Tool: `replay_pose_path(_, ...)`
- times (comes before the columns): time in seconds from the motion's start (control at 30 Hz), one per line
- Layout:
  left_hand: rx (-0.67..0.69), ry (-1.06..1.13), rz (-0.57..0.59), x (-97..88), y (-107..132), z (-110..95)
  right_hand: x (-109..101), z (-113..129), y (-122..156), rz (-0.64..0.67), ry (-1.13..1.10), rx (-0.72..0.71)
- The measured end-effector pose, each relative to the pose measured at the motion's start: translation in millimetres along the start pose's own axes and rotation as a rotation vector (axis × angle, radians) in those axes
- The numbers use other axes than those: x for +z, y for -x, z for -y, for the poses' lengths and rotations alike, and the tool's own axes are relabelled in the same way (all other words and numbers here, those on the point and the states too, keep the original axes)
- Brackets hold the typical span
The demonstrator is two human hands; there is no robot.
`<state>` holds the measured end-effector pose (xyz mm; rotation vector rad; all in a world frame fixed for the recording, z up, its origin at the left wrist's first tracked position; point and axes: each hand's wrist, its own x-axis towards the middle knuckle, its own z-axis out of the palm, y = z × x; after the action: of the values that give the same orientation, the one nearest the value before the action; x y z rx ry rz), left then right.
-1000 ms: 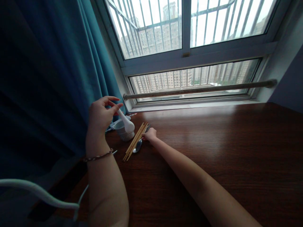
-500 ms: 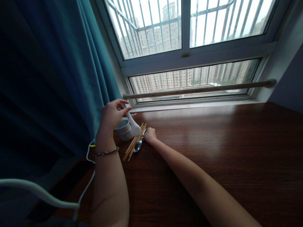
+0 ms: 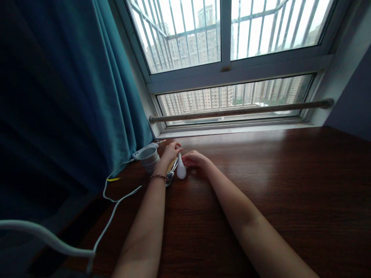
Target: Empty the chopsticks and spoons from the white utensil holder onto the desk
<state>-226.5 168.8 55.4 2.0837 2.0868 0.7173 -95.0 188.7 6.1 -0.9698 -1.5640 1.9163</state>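
My left hand is stretched out low over the wooden table and pinches the handle end of a white ceramic spoon, whose bowl rests on the table. My right hand lies just right of the spoon with its fingers curled, touching or almost touching it. Under my left wrist a metal spoon and wooden chopsticks show only in part. A white cup-like holder stands just left of my left hand.
A teal curtain hangs at the left. A white cable runs from near the holder down to the lower left. Behind the table runs a window sill with a rail and a barred window.
My left hand has carried the white spoon from above the holder down and right onto the table beside the chopsticks. My right hand has shifted slightly right, off the chopsticks.
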Motion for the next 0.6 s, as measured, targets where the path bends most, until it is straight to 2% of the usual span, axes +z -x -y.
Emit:
replay_pose_path(0.13, -0.031, -0.053, 0.007, 13.3, -4.6, 7.9, -8.0, -0.8, 6.1, 0.141, -0.054, 0.022)
replay_pose_path(0.27, -0.069, -0.106, 0.003, 23.0, -6.4, 9.2, -6.4, -3.1, 3.6, 0.177, -0.033, 0.031)
replay_pose_path(0.6, -0.078, -0.188, 0.181, 44.1, -4.5, 16.0, 12.3, -11.0, -18.1, -0.122, 0.165, 0.108)
